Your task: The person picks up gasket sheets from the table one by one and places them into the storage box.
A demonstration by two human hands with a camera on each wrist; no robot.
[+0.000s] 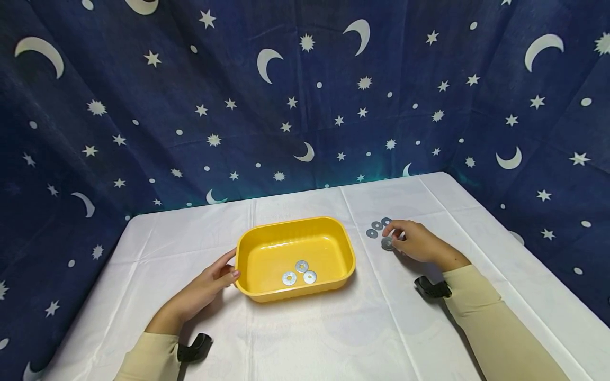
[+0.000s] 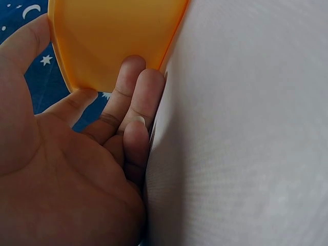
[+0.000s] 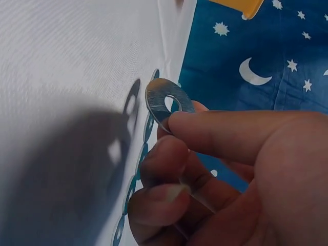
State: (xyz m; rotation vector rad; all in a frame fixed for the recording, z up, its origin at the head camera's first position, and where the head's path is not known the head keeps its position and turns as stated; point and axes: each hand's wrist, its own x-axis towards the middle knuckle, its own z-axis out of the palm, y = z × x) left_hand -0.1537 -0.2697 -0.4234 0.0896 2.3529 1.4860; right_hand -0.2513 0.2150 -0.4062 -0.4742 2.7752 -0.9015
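My left hand point(image 1: 205, 290) holds the left end of a yellow plastic tray point(image 1: 350, 259), thumb at the rim and fingers against the outer wall point(image 2: 118, 31). Inside the tray, three flat metal washers point(image 1: 289, 278) lie grouped near the front side. To the right of the tray, my right hand point(image 1: 419, 242) pinches a washer point(image 3: 159, 95) between thumb and fingers, tilted and raised over the cloth. A row of several more washers point(image 1: 372, 233) lies flat on the table just beyond that hand, partly hidden by it.
A white cloth point(image 1: 305, 338) with fold creases covers the table. Behind and to both sides hangs a dark blue curtain point(image 1: 238, 132) with moons and stars. Black wrist devices point(image 1: 195, 348) stick out from both sleeves.
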